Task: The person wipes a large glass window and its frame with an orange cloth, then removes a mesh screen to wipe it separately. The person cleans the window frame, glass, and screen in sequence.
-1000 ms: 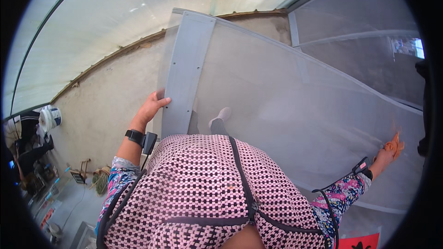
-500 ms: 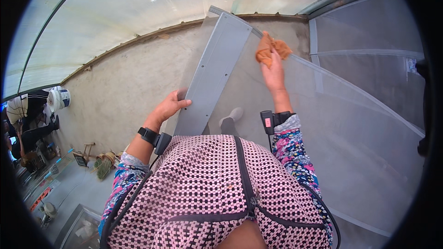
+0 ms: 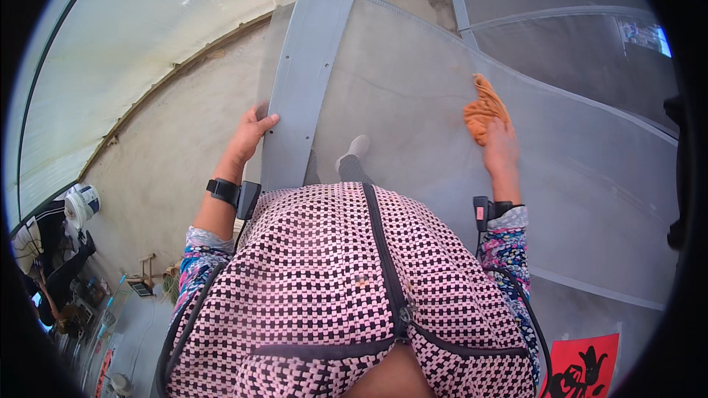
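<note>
A large see-through panel [image 3: 413,96] stretches in front of me, with a wide grey strip [image 3: 304,66] along its left side, dotted with small screws or rivets. My left hand [image 3: 252,134] is closed on the strip's left edge, thumb on the near face and fingers behind it. Bunched in my right hand [image 3: 501,151] is an orange cloth [image 3: 484,110], lying against the panel's surface right of its middle. The fingers of that hand are slightly blurred and partly hidden by the cloth. My shoe [image 3: 358,147] shows through the panel.
A white bucket [image 3: 82,205] stands at the far left beside another person [image 3: 65,269], partly seen. Tools and small objects lie below them. A red sheet with a black figure [image 3: 586,365] is at lower right. Grey-framed panels [image 3: 560,37] stand at upper right.
My right hand has moved the orange cloth right and down, from the panel's top edge onto its face. The panel, with my left hand on it, appears further left and higher in view.
</note>
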The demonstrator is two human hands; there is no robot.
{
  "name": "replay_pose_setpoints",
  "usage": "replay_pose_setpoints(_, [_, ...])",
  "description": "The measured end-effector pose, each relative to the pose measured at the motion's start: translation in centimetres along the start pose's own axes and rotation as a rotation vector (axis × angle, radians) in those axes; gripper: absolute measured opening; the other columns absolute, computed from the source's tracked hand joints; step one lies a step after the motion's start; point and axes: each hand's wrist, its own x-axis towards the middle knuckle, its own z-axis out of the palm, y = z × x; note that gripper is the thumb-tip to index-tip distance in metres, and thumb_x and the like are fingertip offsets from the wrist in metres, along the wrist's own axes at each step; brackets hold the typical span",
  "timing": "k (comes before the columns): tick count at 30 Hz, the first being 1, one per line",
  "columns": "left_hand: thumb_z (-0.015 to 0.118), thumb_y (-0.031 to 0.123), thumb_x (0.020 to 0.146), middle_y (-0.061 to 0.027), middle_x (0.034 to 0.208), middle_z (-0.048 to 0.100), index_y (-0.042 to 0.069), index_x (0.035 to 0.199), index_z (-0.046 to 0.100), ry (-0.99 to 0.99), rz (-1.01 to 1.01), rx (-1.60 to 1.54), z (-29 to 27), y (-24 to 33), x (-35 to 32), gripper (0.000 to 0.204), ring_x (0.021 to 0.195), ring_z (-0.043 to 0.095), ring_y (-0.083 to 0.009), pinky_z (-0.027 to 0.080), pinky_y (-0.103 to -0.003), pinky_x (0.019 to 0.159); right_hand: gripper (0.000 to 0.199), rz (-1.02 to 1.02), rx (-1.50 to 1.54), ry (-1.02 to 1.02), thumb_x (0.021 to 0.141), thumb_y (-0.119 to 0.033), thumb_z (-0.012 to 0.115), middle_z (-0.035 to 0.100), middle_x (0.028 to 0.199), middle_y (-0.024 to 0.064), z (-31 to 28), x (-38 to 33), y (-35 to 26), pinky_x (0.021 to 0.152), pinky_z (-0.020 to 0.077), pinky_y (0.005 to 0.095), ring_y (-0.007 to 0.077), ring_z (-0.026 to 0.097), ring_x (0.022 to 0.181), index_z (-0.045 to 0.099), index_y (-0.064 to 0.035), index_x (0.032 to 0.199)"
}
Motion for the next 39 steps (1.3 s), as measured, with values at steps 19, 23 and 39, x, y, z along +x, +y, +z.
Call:
replay_pose_setpoints(19, [0.069, 0.015, 0.095, -0.0155, 0.125, 0.063, -0.002, 0.143, 0.045, -0.275, 0.109, -0.305, 15.0, 13.7, 10.1, 0.057, 0.114, 0.061, -0.0256, 0.05, -0.043, 0.097, 0.027, 0.576, 1.094, -0.042, 0.093, -0.011, 0.064, 0.069, 0.104, 0.0134, 2.7, -10.0, -13.1, 0.088, 0.05, 0.036, 0.0217, 0.065, 0.097, 0.06, -0.0011, 0.118])
replay_pose_setpoints(23, [0.069, 0.014, 0.094, -0.0146, 0.124, 0.063, -0.004, 0.142, 0.046, -0.415, 0.172, -0.216, 16.7, 16.0, 8.7, 0.057, 0.111, 0.061, -0.0242, 0.05, -0.04, 0.096, 0.031, 0.612, 1.215, -0.045, 0.093, -0.012, 0.064, 0.07, 0.106, 0.0161, 1.0, -8.7, -15.5, 0.086, 0.0517, 0.0383, 0.0262, 0.067, 0.097, 0.06, -0.0018, 0.122])
replay_pose_setpoints(39, [0.061, 0.013, 0.1, -0.0058, 0.119, 0.064, 0.001, 0.135, 0.051, -0.72, 0.244, -0.404, 19.1, 22.2, 1.2, 0.038, 0.104, 0.061, -0.0147, 0.051, -0.031, 0.089, 0.02, 0.662, 1.357, 0.184, 0.096, -0.013, 0.061, 0.063, 0.096, 0.0052, -4.3, -9.6, -13.7, 0.083, 0.0471, 0.0292, 0.013, 0.056, 0.089, 0.06, -0.0002, 0.111])
